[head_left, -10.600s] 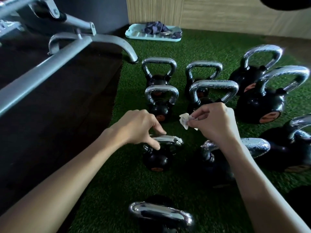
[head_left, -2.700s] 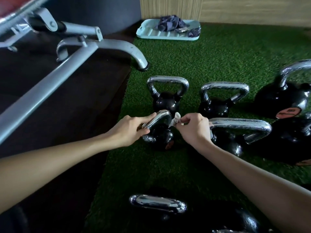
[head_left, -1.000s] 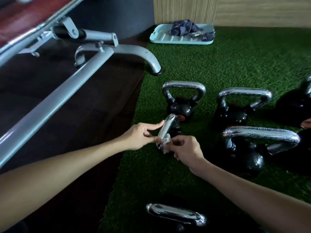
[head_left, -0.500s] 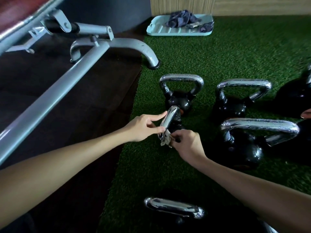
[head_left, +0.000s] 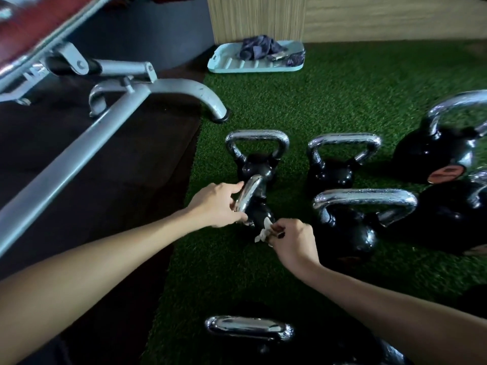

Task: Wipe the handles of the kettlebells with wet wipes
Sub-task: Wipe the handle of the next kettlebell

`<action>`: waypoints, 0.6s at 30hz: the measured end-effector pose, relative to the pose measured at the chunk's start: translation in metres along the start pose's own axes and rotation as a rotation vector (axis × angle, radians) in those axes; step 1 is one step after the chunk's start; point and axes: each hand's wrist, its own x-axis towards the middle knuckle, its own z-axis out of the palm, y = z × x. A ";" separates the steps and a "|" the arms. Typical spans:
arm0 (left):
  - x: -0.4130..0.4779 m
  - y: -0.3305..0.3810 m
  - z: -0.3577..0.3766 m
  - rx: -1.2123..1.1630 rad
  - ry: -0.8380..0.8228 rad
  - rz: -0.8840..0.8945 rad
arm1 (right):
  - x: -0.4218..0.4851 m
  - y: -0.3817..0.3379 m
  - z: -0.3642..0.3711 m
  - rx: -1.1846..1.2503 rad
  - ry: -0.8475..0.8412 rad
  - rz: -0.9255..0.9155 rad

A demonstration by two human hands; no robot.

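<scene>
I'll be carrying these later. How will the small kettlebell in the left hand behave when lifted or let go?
Likely heavy for its size: the small kettlebell looks solid black metal. Its polished chrome handle, held by the left hand, may be slippery when wet. The rounded body looks tilted, so it might rock or tip on the turf.

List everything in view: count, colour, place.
kettlebells: at least seven, black with chrome handles, on the turf
small kettlebell: one of those, tilted, centre
wet wipe: one, white, by the small kettlebell's base
tray: one, pale blue, far edge of the turf
cloth: one, dark blue-grey, bunched on the tray
bench frame: one, grey, left of the turf
turf: one, green, centre and right
left hand: one, grips the small kettlebell's handle
right hand: one, fingers pinch the wet wipe
</scene>
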 end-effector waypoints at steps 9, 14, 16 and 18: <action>0.029 -0.042 -0.054 0.150 -0.250 0.193 | -0.006 -0.009 -0.026 0.108 0.113 -0.120; 0.046 -0.019 -0.061 0.363 -0.182 0.377 | -0.001 -0.009 -0.043 0.137 0.201 -0.082; 0.048 -0.009 -0.058 0.374 -0.195 0.407 | -0.001 -0.007 -0.047 0.148 0.194 -0.061; 0.049 -0.007 -0.051 0.350 -0.176 0.405 | 0.000 -0.005 -0.049 0.169 0.197 -0.046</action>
